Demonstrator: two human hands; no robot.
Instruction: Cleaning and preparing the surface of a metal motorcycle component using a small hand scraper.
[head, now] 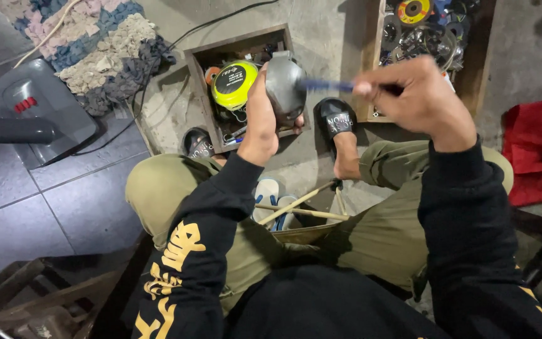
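My left hand [260,119] grips a dark grey rounded metal part [285,85] and holds it up above a wooden box. My right hand [423,97] pinches a thin blue-handled tool [326,85], blurred, whose tip points at the side of the grey part. Both arms wear black sleeves with yellow print. I sit with knees apart in olive trousers, feet in black slides [337,119].
The wooden box [197,75] on the concrete floor holds a yellow-green round tape reel [234,83] and small parts. A second wooden tray [371,56] with discs and metal bits lies at upper right. A rag rug [89,44], a grey machine [29,107] and a red cloth [537,147] lie around.
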